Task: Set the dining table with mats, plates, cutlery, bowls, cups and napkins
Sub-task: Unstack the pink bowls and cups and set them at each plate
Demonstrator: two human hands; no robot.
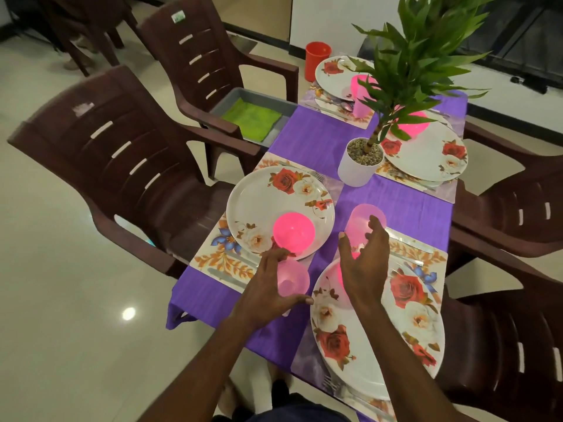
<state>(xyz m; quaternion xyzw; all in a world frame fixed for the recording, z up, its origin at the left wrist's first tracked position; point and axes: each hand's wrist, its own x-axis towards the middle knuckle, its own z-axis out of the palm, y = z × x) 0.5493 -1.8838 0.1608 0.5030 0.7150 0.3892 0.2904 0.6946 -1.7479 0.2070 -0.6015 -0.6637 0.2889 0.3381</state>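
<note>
Fingers of the left hand [268, 284] curl round a pale pink cup [293, 278] at the table's near left edge, just beside a floral plate [259, 205]. Right hand [364, 263] hovers spread and empty over the near plate [405, 336], beside a second pink cup [362, 222].

You had four mats on the counter [405, 208], each carrying a plate. A bowl [293, 232] sat on the near left plate [259, 205], a cup [362, 223] just right of it. The plant pot [359, 166] stood mid-counter. Behind left, a tray [234, 97] holding napkins [251, 118] rested on a chair [195, 65].
</note>
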